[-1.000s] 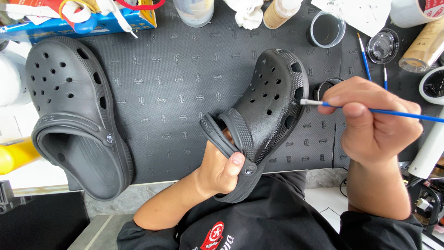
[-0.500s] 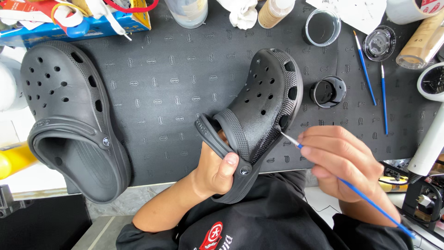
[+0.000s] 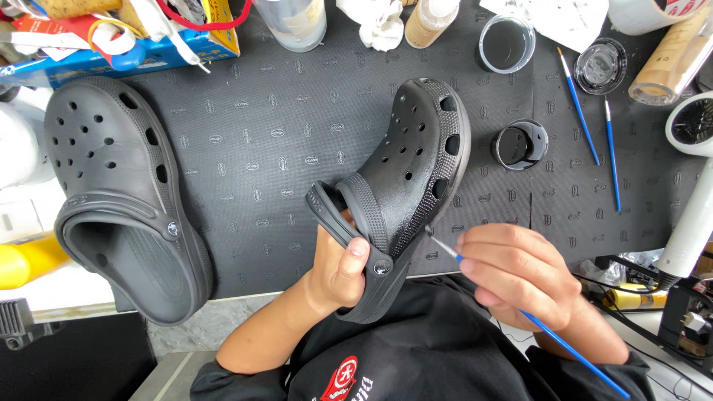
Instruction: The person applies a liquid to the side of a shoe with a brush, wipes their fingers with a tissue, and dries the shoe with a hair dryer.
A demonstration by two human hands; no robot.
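Since the earlier frame our right hand [image 3: 523, 278], pinched on the brush [image 3: 520, 312], has lowered its tip to the clog [image 3: 405, 186] near the mat's [image 3: 260, 134] front edge, left hand [image 3: 338, 271] clamped on its heel strap; we advise light, steady strokes.

A dark patterned mat [image 3: 297, 141] covers the worktop, with a pale bare strip of bench [image 3: 44, 293] showing past its left and near edges. On the mat's left side a grey clog [image 3: 122, 200] lies flat, toe away from the person. Along the far edge stand a clear cup [image 3: 293, 22], a crumpled white rag [image 3: 379, 22], a tan bottle [image 3: 431, 21] and a round clear dish of black paint [image 3: 506, 43]. A small black paint pot [image 3: 520, 143] sits right of centre, and just beyond it two blue-handled brushes [image 3: 594, 134] lie side by side. A blue box [image 3: 126, 48] rests at the far left corner
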